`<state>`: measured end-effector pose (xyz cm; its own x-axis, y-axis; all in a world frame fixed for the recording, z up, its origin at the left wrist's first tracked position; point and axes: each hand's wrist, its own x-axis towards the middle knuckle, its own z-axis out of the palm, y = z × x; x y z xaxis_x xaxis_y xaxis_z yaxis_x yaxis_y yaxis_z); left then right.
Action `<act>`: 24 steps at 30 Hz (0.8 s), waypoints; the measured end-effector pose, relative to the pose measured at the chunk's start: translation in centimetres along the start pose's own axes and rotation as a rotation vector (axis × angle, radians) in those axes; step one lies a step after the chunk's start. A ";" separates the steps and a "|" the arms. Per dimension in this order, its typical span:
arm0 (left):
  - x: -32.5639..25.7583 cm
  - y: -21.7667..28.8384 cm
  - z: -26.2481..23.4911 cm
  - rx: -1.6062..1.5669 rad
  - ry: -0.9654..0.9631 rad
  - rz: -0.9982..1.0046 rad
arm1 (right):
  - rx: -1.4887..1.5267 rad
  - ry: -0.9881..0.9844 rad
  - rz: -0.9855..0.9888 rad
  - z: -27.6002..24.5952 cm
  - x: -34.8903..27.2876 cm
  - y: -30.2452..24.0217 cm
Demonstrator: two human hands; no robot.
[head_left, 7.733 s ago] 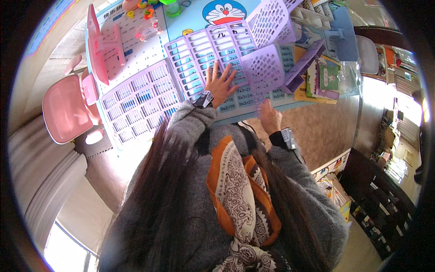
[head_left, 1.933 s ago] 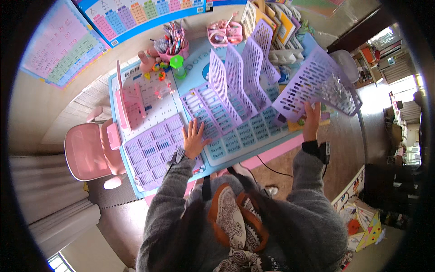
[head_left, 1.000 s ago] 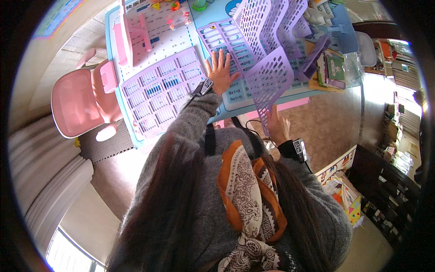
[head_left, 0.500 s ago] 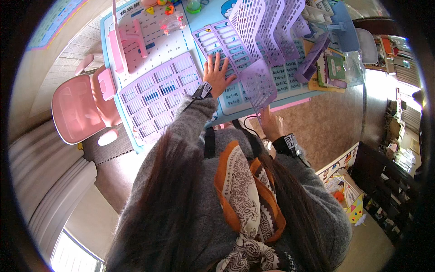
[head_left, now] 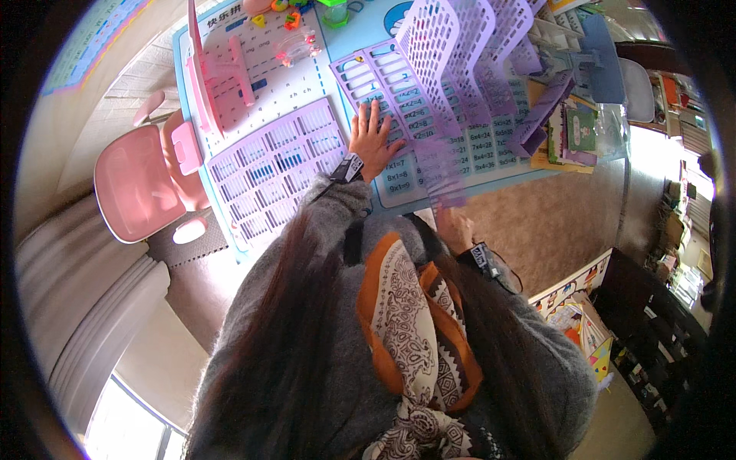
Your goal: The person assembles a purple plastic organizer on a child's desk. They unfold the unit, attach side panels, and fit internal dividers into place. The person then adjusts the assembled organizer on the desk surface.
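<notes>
My left hand (head_left: 372, 144) lies flat with its fingers spread, over the near end of a purple slotted plastic panel (head_left: 383, 70) and the desk mat. In my right hand (head_left: 455, 230), at the desk's front edge, is the lower end of a purple perforated panel (head_left: 443, 167), blurred by motion; the fingertips are partly smeared. Beyond it stands a purple file rack (head_left: 431, 37) with several upright perforated dividers. A further purple plastic piece (head_left: 546, 115) leans at the right of the mat.
A purple compartment tray (head_left: 280, 165) with small sticks sits on the left. Behind it are a pink stand (head_left: 203, 80) and small toys (head_left: 295, 46). Books (head_left: 579, 129) and a blue bin (head_left: 602, 69) are at the right. A pink chair (head_left: 142, 184) stands left of the desk.
My right hand has come slightly lower and nearer to me, and the perforated panel in it has dropped and blurred. My left hand keeps its place on the slotted panel.
</notes>
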<state>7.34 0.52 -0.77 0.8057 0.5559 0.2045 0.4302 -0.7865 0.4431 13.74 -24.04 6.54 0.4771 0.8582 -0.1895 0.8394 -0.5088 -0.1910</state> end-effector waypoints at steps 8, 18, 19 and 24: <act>0.1 0.1 -0.3 0.018 -0.085 -0.020 | 0.320 0.137 0.138 -0.5 4.6 -0.6; 0.4 0.2 -1.0 0.008 -0.143 -0.035 | 0.262 0.267 -0.001 -4.0 19.5 -5.0; 0.4 0.2 -1.0 -0.005 -0.127 -0.041 | 0.217 0.256 0.012 -3.9 20.6 -5.3; 0.6 0.3 -0.7 -0.030 -0.102 -0.062 | 0.337 0.281 -0.049 -3.2 23.9 -6.5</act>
<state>7.60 0.83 0.10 0.8157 0.5718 0.0869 0.4693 -0.7422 0.4784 20.52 0.03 6.38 0.5300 0.8434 0.0884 0.7535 -0.4206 -0.5053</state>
